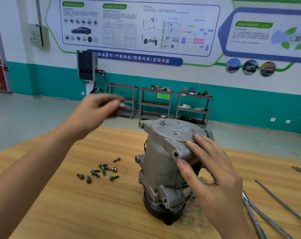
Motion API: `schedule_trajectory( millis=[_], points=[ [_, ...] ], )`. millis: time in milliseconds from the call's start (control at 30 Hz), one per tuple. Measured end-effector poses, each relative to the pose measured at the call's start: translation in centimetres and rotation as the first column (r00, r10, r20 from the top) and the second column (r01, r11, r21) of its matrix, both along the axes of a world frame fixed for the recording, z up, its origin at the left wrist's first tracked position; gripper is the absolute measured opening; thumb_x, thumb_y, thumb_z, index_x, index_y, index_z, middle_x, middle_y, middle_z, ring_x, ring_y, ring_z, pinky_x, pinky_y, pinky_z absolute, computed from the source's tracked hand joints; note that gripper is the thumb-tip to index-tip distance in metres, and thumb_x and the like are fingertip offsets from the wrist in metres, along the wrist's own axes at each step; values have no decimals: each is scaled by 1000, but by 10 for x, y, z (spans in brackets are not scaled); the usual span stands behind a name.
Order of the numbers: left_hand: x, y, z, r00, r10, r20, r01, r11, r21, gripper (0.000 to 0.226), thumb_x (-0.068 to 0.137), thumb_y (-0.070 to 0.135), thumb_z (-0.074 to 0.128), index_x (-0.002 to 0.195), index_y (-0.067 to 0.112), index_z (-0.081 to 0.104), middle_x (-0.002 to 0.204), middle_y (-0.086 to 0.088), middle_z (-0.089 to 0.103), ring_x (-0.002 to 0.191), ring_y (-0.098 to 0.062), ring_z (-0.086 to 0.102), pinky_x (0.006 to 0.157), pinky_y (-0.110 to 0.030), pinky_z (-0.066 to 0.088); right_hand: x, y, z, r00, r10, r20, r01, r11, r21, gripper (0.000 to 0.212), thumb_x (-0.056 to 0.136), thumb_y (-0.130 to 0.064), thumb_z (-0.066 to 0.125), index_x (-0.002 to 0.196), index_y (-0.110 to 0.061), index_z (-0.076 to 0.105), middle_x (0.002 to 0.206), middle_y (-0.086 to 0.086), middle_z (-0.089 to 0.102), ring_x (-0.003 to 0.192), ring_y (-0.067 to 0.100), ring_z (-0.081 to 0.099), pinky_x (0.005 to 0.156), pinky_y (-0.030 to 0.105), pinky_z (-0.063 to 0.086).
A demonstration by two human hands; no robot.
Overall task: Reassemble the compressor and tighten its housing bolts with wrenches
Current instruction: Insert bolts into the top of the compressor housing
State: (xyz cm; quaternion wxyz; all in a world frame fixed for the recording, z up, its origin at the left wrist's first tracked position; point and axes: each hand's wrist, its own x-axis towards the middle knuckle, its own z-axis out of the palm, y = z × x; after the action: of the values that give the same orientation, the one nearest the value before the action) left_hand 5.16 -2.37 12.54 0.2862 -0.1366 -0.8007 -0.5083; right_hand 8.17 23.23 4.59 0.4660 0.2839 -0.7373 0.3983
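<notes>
A grey metal compressor [161, 171] stands upright on the wooden table [77, 213], its black pulley end down. Its top cover [170, 133] has several bolt holes, and one bolt [163, 119] stands loosely in the far hole. My right hand [213, 171] rests on the cover's near right edge, fingers spread and thumb against the housing side. My left hand [101, 109] hovers blurred above and left of the compressor, its fingertips pinching a small bolt [122, 104]. Several loose bolts [101, 170] lie on the table to the left of the compressor.
Long metal tools [267, 216] lie on the table at the lower right. Beyond the table's far edge are a grey floor, three shelf carts [156, 104] and a wall charger [86, 65] against a teal and white wall.
</notes>
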Motion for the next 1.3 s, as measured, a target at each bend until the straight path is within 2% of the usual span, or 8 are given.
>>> schedule_trajectory(
  millis=[267, 367, 633, 833, 933, 1033, 1167, 1300],
  points=[
    [-46, 108, 50, 998, -40, -56, -7, 752, -660, 29, 95, 28, 51, 110, 11, 69, 106, -2, 69, 87, -14, 59, 71, -22, 44, 1, -1, 0, 999, -13, 31, 14, 1000, -6, 42, 80, -45, 56, 118, -27, 57, 129, -6, 57, 126, 9, 45, 101, 48, 42],
    [-56, 109, 48, 999, -30, -13, 12, 713, -701, 33, 95, 30, 50, 106, 6, 69, 102, -12, 69, 92, -25, 62, 80, -33, 47, 0, -2, 0, 1000, -21, 20, 21, 1000, 6, 42, 80, -45, 56, 118, -27, 56, 129, -6, 56, 126, 7, 44, 103, 43, 37],
    [-64, 108, 43, 988, -64, 138, 145, 667, -731, 28, 95, 30, 50, 109, 15, 69, 108, 0, 67, 84, -9, 58, 69, -16, 43, -1, 0, 0, 1000, -21, -9, 21, 1000, 18, 42, 81, -44, 56, 118, -26, 56, 127, -4, 58, 124, 9, 45, 102, 44, 37],
    [-64, 100, 52, 933, -81, 350, 334, 558, -760, 38, 98, 43, 35, 125, 29, 57, 143, 10, 42, 130, -9, 37, 100, -20, 22, 0, 0, -1, 1000, -3, -2, 3, 1000, 9, 41, 80, -42, 57, 117, -25, 56, 126, -3, 58, 124, 11, 47, 98, 52, 44],
    [-63, 65, 42, 909, -164, 384, 350, 799, -488, 59, 87, 67, 23, 138, 41, 38, 146, 14, 35, 128, -7, 39, 103, -31, 28, 0, 1, -2, 1000, 6, 11, -6, 1000, 7, 40, 80, -43, 57, 117, -26, 57, 127, -5, 58, 125, 9, 46, 100, 48, 44],
    [-71, 7, 2, 952, -11, 307, 72, 979, -190, 35, 99, 38, 37, 128, 25, 51, 130, 1, 55, 99, -6, 56, 82, -27, 44, 1, 1, 0, 1000, 10, 28, -10, 1000, -5, 42, 80, -42, 57, 118, -26, 56, 127, -9, 55, 125, 8, 45, 104, 36, 37],
    [-81, -54, -89, 841, 312, 442, 124, 684, -719, 25, 94, 16, 53, 118, 15, 61, 123, -3, 61, 96, -7, 56, 86, -19, 44, 3, 1, 1, 998, 29, 50, -29, 1000, 8, 45, 79, -42, 56, 120, -25, 52, 128, -12, 51, 125, 6, 42, 105, 29, 32],
    [-85, -52, -142, 864, 348, 363, 187, 448, -874, 35, 91, 34, 57, 125, 23, 58, 129, 5, 56, 114, -12, 52, 92, -24, 42, 4, 0, 1, 998, 29, 48, -29, 1000, 8, 44, 78, -41, 56, 120, -26, 50, 128, -9, 52, 125, 10, 43, 105, 33, 35]
  ],
)
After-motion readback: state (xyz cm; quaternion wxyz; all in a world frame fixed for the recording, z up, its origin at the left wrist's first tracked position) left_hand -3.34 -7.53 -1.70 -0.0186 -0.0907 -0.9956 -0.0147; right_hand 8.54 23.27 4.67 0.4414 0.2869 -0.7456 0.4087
